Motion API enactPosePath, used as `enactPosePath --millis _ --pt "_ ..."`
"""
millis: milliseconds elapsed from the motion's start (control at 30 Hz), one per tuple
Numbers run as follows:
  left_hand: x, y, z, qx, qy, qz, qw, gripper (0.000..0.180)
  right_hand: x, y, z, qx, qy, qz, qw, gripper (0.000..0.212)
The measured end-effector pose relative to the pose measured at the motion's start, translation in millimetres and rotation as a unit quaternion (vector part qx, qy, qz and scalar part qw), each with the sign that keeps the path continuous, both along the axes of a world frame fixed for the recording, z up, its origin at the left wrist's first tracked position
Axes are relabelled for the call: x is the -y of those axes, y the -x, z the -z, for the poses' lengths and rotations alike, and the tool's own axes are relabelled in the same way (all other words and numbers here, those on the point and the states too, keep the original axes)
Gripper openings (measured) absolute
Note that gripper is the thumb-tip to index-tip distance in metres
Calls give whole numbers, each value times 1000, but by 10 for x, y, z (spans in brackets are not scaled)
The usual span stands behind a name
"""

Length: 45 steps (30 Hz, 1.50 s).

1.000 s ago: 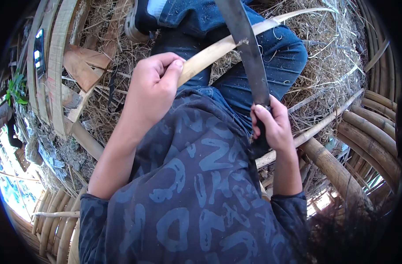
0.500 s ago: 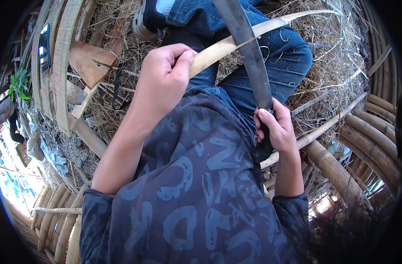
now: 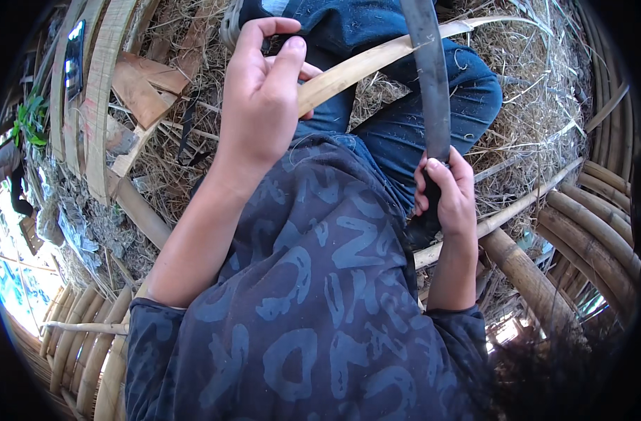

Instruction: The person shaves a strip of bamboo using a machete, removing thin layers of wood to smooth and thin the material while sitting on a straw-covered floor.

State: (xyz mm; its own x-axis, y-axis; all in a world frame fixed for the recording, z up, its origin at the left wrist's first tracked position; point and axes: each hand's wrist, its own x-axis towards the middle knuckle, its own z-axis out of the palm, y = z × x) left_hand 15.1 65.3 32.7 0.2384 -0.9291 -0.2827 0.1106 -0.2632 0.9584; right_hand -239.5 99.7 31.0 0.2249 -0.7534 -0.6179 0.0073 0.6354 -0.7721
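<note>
A long, pale bamboo strip (image 3: 355, 72) slants up to the right over my legs. Its near end lies in my left hand (image 3: 264, 95), whose thumb and index finger are raised apart while the other fingers, partly hidden, stay around the strip. My right hand (image 3: 450, 193) is wrapped around the black handle of a machete (image 3: 433, 88). The dark blade points away from me and crosses over the strip, touching or nearly touching it; its tip runs out of the top edge.
My crossed legs in jeans (image 3: 440, 116) lie beneath the strip. Dry shavings (image 3: 524, 133) cover the ground around them. At left are wooden planks (image 3: 103, 105), a phone (image 3: 73, 59) on one of them, and wood offcuts (image 3: 139, 95). Bamboo poles (image 3: 531, 277) stand at right.
My left thumb and index finger have lifted off the strip. The machete has moved right along the strip and turned more upright, with my right hand shifting slightly right and away from me.
</note>
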Motion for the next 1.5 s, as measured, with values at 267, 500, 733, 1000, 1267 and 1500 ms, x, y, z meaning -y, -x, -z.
enactPosePath --millis 267,500,733,1000,1267,1500 --pt "-17 78 151 -97 91 -85 987 27 -26 -5 -11 11 -18 -50 999 13" --pt "-92 33 185 -143 118 -158 970 39 -51 97 19 39 -40 -78 995 13" --pt "-4 -65 155 -148 141 -185 961 40 1 145 77 113 -107 -77 985 17" --pt "-1 -76 157 -182 118 -204 955 39 -33 34 32 -37 32 -108 993 12" --pt "-5 -68 130 -171 137 -194 956 41 4 190 88 119 -105 -103 982 15" --pt "31 -109 187 -149 144 -200 957 41 1 115 81 21 -29 -134 990 13"
